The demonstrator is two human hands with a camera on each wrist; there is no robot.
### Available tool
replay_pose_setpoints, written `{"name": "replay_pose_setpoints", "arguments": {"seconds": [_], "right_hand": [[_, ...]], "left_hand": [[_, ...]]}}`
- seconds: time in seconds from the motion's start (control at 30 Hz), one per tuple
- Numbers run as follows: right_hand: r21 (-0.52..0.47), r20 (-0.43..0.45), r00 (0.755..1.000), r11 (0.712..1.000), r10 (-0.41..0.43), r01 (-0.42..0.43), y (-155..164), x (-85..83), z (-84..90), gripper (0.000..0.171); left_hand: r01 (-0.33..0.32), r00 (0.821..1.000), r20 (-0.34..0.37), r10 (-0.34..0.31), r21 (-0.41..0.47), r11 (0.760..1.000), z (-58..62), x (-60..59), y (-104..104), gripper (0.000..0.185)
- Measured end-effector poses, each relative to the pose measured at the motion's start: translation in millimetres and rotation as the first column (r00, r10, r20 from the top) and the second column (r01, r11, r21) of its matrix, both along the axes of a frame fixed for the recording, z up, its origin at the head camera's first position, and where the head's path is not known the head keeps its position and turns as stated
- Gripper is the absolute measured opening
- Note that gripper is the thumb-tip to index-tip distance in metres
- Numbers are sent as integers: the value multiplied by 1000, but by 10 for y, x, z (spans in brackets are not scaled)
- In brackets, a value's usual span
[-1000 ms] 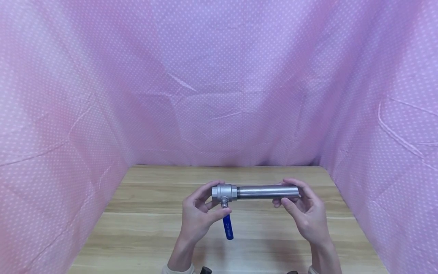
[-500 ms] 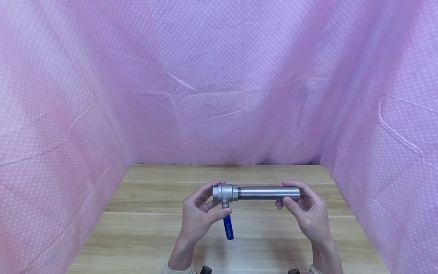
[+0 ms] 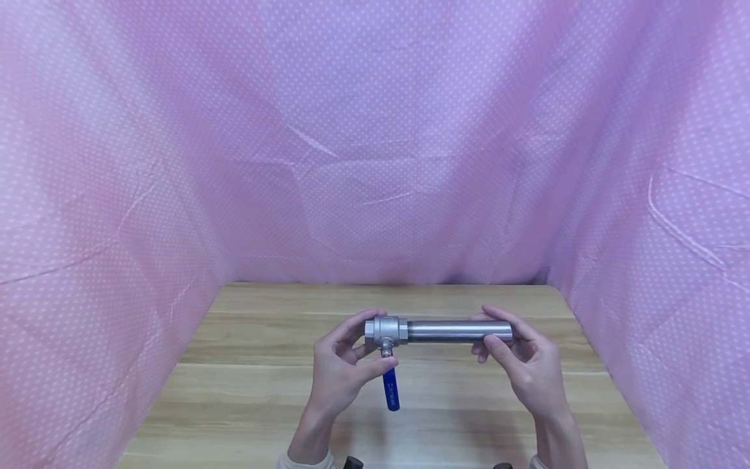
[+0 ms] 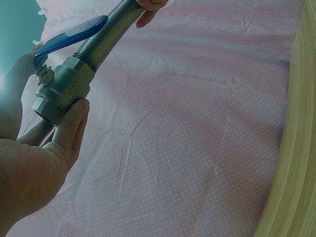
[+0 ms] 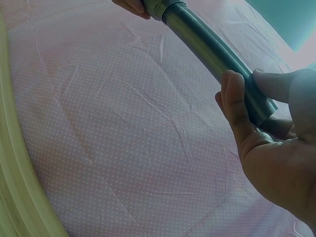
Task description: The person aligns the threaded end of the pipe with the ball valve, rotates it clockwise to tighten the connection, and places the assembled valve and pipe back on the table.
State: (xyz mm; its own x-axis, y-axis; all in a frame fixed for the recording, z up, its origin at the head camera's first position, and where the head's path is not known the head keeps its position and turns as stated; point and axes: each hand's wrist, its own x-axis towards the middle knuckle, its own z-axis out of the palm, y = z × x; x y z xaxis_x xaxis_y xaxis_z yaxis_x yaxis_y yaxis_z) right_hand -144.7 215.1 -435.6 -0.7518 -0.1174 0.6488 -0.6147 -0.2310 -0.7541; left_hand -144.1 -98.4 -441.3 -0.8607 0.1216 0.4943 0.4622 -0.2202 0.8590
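My left hand (image 3: 340, 371) grips a silver ball valve (image 3: 387, 330) by its body, with the thumb against the blue lever handle (image 3: 390, 389), which points toward me. A steel pipe (image 3: 445, 331) runs from the valve's right end, held level in the head view. Some thread shows on the pipe where it enters the valve, plain in the left wrist view beside the hex end (image 4: 74, 63). At the pipe's plain far end, my right hand (image 3: 533, 371) holds it between thumb and fingers. In the right wrist view the fingers (image 5: 234, 101) curl round the pipe (image 5: 212, 49).
A wooden table (image 3: 263, 417) lies below both hands. Pink dotted cloth (image 3: 375, 163) hangs behind it and along both sides. Two dark round-ended objects (image 3: 353, 462) poke in at the bottom edge of the head view.
The right hand's fingers shift slightly on the pipe, spreading a little and regripping near its end. The left hand and the valve stay almost still.
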Motion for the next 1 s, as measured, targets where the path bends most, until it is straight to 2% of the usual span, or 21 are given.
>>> {"name": "replay_pose_setpoints", "arguments": {"seconds": [0.27, 0.47, 1.0], "right_hand": [[8, -70, 994, 997, 82, -81, 10, -19, -1, 59], [13, -84, 994, 997, 75, -74, 6, -18, -16, 47], [34, -20, 1000, 999, 11, -10, 17, 12, -17, 39]], "left_hand": [[-27, 998, 50, 26, 10, 1000, 8, 7, -13, 73], [-30, 998, 48, 29, 9, 1000, 3, 9, -23, 73], [-7, 999, 43, 6, 11, 1000, 7, 15, -19, 74]]}}
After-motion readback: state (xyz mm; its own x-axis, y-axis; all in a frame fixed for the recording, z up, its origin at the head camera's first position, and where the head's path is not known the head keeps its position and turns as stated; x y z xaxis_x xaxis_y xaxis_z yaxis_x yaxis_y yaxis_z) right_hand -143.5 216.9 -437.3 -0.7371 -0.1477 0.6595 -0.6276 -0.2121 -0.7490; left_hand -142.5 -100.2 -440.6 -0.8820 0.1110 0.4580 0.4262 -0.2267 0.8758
